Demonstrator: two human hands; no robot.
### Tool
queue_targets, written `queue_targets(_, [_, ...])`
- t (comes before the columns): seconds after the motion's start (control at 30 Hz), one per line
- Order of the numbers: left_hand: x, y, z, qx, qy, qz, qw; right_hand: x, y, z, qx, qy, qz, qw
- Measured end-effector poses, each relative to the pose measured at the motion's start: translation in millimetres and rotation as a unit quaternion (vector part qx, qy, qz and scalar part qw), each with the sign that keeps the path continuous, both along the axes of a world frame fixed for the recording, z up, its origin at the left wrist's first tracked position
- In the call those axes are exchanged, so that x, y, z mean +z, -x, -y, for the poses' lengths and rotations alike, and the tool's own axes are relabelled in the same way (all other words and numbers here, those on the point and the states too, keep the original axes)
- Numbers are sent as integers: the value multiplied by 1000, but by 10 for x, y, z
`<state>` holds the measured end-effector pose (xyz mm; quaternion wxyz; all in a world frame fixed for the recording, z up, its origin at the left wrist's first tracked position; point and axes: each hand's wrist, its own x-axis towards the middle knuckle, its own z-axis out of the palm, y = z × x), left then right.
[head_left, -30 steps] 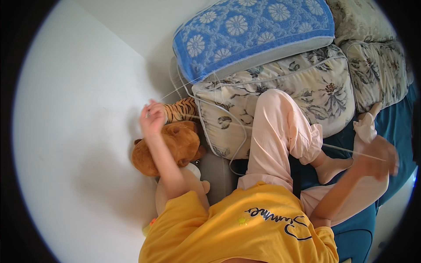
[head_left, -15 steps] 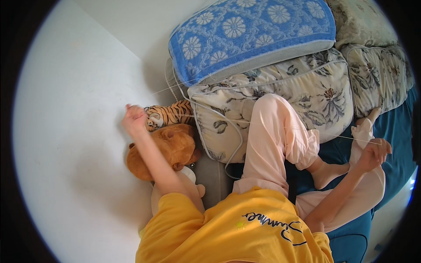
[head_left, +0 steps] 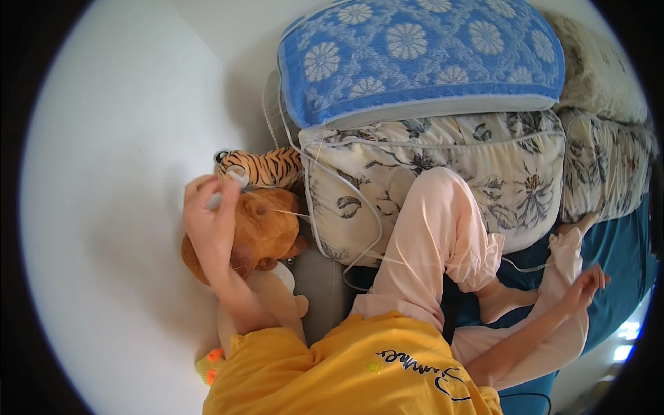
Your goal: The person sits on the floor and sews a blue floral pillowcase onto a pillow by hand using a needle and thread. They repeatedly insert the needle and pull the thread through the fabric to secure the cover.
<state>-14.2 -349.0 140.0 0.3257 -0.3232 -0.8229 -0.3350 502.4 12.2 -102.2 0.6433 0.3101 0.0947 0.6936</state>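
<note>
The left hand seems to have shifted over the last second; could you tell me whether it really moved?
Yes. The left hand has drifted left and slightly down, away from the striped tiger toy it was beside, and is now over the brown plush toy.

Home bedroom: pillows (head_left: 422, 62), plush toys (head_left: 266, 232)

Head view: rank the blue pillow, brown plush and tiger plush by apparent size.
1. Blue pillow, clearly largest.
2. Brown plush, partly hidden by the left hand.
3. Tiger plush, smallest; only partly visible, so unsure.
</note>
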Motion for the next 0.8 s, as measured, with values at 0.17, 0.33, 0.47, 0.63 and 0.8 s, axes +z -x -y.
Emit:
queue_targets(0.17, [-199, 330, -636, -27, -238, 70, 968, -435, -774, -296, -198, 151, 244, 937])
queue_targets(0.33, [-881, 1347, -1606, -130, -222, 266, 929, 127, 199, -158, -212, -41, 631, 745])
queue_targets(0.47, [-1011, 1581, -1780, -270, -242, 327, 873, 765, 1642, 57, -227, -68, 804, 545])
queue_targets(0.63, [-1174, 1800, -1850, -339, -316, 415, 783, 1644, 3639, 707, -198, -264, 844, 423])
queue_targets(0.8, [-1250, 1867, -1887, -405, -336, 457, 717, 1838, 4847, 938, -386, -380, 755, 370])
